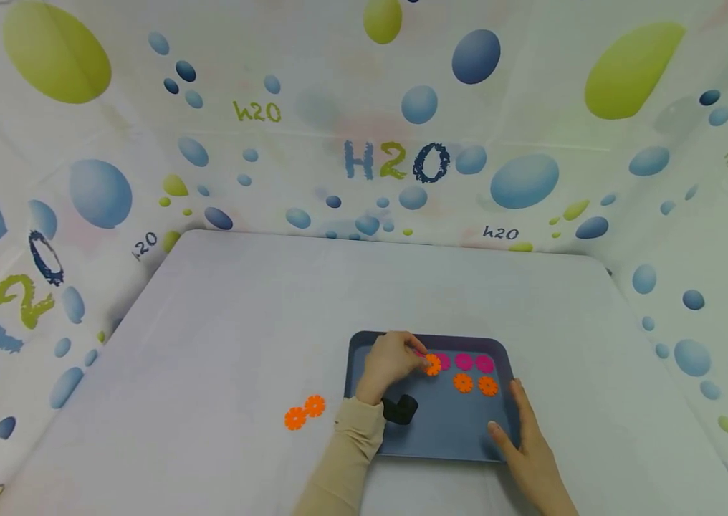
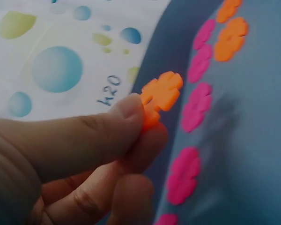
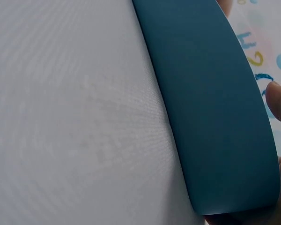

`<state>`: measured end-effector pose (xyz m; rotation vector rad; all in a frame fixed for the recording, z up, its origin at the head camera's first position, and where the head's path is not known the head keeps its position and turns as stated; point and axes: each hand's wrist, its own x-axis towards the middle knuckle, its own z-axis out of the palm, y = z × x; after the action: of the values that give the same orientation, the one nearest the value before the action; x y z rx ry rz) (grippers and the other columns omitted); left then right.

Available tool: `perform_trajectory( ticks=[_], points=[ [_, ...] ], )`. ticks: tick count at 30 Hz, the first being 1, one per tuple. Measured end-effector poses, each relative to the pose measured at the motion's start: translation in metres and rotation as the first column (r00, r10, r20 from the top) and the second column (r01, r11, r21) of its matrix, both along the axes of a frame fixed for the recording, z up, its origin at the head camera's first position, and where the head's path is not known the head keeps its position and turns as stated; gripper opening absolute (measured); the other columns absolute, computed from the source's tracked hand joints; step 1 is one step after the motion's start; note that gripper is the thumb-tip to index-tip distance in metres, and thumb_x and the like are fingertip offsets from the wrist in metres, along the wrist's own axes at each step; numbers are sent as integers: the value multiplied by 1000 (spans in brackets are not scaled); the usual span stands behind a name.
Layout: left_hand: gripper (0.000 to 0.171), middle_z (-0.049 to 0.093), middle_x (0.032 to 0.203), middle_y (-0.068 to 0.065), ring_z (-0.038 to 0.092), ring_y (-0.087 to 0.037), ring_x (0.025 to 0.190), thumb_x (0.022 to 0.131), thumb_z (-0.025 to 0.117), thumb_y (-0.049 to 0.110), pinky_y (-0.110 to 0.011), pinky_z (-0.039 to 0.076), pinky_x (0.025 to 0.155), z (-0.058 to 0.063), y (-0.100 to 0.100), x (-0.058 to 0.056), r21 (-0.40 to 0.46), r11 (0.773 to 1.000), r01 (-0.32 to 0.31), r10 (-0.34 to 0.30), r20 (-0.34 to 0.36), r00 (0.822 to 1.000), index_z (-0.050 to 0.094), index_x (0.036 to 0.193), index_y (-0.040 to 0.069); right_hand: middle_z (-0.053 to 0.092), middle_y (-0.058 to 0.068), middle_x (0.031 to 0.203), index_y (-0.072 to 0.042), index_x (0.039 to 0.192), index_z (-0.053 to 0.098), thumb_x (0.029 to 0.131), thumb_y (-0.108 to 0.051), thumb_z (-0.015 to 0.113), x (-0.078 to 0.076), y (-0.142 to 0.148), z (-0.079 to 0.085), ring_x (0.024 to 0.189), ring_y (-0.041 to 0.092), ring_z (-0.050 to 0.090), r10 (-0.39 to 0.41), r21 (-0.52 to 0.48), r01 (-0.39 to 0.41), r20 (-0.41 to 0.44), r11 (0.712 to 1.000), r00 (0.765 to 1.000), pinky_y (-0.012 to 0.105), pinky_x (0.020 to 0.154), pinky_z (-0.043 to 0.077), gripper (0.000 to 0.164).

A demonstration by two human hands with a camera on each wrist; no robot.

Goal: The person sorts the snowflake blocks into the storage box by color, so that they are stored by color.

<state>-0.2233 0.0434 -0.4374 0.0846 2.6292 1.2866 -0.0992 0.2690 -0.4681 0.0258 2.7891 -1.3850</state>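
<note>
My left hand [image 1: 390,364] is over the back part of a grey-blue tray [image 1: 441,437], pinching an orange flower-shaped disc [image 2: 163,91] between thumb and fingers. Beneath it, a row of pink flower-shaped discs [image 2: 196,107] lies along the tray's back edge, partly hidden by the hand in the head view. Two orange flower-shaped discs [image 1: 476,385] lie in front of the pink row, toward the right. At the tray's right front corner is my right hand [image 1: 530,448], its fingers extended along the right rim and its thumb over the tray's inside. It holds no disc.
Two more orange discs [image 1: 304,412] lie on the white table [image 1: 228,344], left of the tray. A black wrist camera [image 1: 400,410] on the left wrist hides part of the tray. A printed curtain [image 1: 312,186] surrounds the table at the back and sides.
</note>
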Motion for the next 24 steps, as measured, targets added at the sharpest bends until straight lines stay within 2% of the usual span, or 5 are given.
perform_trajectory(
  ticks=[4, 11, 20, 24],
  points=[
    [16, 66, 75, 1, 52, -14, 62, 74, 83, 26, -27, 37, 53, -2, 8, 2, -79, 997, -8, 9, 5, 1000, 74, 85, 20, 4, 17, 163, -18, 157, 3, 98, -27, 56, 0, -1, 0, 146, 49, 8, 2, -8, -2, -5, 1000, 1000, 72, 107, 16, 81],
    [16, 66, 73, 4, 52, -11, 59, 74, 84, 27, -26, 38, 50, -8, 16, 4, -178, 984, 18, -23, -29, 999, 72, 82, 20, 3, 18, 163, -18, 157, 1, 98, -26, 55, 0, -1, 2, 146, 50, 7, 18, -13, -19, -16, 1000, 1000, 74, 105, 17, 81],
    [19, 62, 66, 7, 50, -9, 55, 73, 84, 27, -26, 37, 49, -15, 20, 8, -232, 973, -3, -23, -110, 994, 66, 68, 21, 3, 20, 163, -17, 157, 1, 98, -26, 55, 0, -1, 1, 145, 52, 8, 14, -14, -14, -15, 1000, 1000, 74, 105, 16, 81],
    [23, 61, 63, 7, 49, -9, 54, 73, 84, 27, -26, 36, 48, -14, 21, 8, -243, 970, -13, -17, -122, 992, 64, 65, 21, 3, 19, 163, -18, 157, 1, 98, -26, 55, 0, 0, 0, 146, 51, 8, 10, -13, -10, -14, 1000, 1000, 74, 105, 16, 81]
  ],
)
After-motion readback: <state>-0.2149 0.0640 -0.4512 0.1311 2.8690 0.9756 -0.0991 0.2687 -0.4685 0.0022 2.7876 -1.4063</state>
